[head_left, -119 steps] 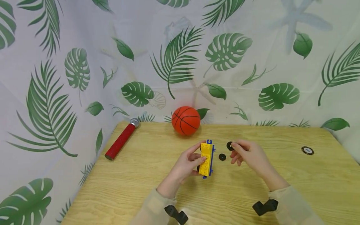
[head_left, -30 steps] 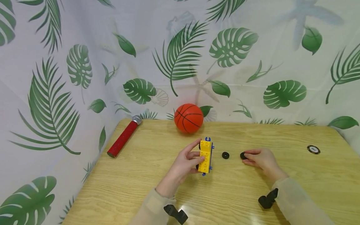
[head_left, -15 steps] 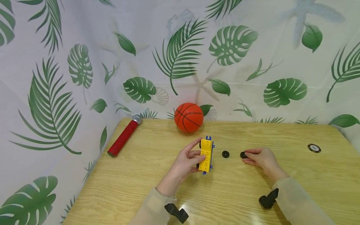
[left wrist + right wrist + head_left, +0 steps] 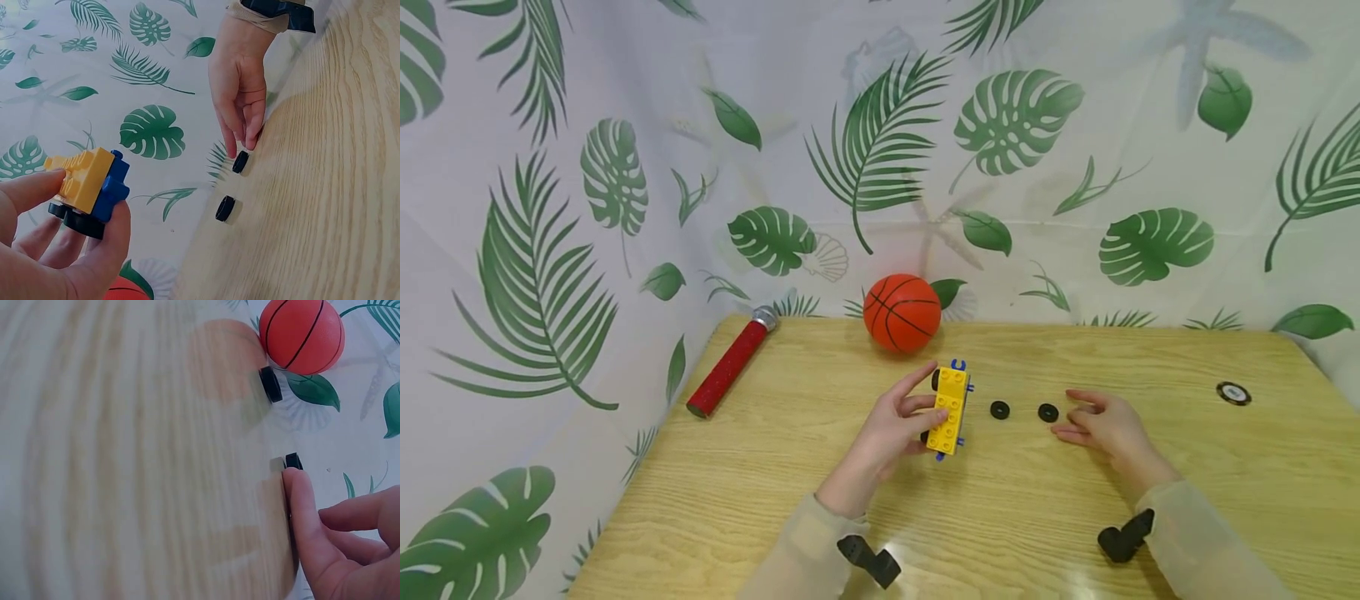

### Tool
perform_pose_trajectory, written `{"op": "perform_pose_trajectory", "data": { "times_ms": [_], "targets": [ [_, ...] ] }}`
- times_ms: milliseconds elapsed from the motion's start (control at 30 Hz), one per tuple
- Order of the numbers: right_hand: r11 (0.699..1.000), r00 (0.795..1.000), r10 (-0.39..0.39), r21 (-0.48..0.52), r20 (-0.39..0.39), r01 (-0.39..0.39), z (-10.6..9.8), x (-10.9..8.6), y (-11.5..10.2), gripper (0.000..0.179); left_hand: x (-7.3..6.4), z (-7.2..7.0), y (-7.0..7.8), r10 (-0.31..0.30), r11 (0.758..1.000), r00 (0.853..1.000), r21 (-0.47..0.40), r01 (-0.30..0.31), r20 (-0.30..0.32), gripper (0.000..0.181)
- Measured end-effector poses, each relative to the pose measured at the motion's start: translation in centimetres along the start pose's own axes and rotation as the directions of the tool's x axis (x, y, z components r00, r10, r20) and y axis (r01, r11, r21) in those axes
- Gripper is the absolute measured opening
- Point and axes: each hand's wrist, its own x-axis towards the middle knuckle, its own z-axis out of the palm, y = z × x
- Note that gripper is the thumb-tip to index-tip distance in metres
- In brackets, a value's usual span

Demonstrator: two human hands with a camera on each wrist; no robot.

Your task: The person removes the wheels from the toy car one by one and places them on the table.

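Note:
My left hand (image 4: 887, 425) grips a yellow and blue toy brick car (image 4: 948, 410) above the table, thumb on its studded top. Black wheels show on the car's left side, while bare blue axle stubs stick out on its right. Two black toy tires lie flat on the wood: one tire (image 4: 999, 410) just right of the car, the other tire (image 4: 1048, 412) by my right fingertips. My right hand (image 4: 1108, 429) has its fingers spread apart with nothing between them. The left wrist view shows the car's blue underside (image 4: 112, 187) and both tires.
An orange toy basketball (image 4: 902, 313) sits at the back edge of the table (image 4: 775, 500). A red microphone (image 4: 730, 367) with a silver head lies at the left. At the right is a black and white poker chip (image 4: 1234, 393). A leaf-printed curtain hangs behind.
My right hand has brought a tire down onto the table right of the other one, then let go and drawn back slightly. My left hand keeps holding the car.

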Motion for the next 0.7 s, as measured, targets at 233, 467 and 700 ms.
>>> {"op": "perform_pose_trajectory", "data": {
  "times_ms": [233, 467, 700],
  "targets": [
    [0.997, 0.999, 0.004, -0.074, -0.032, -0.006, -0.3, -0.5, -0.7, 0.057, 0.0, 0.1, 0.4, 0.007, 0.999, 1.000, -0.033, -0.008, -0.018, 0.064],
    [0.975, 0.988, -0.136, -0.186, -0.073, 0.121, 0.8, -1.5, -2.6, 0.050, -0.2, 0.3, 0.7, -0.001, 1.000, 0.999, -0.020, 0.000, -0.044, 0.054],
    [0.960, 0.978, -0.210, -0.191, -0.017, 0.203, 2.3, -2.5, -4.3, 0.048, -0.3, 0.2, 0.7, 0.017, 1.000, 1.000, 0.003, -0.017, -0.024, 0.047]
  ]
}}
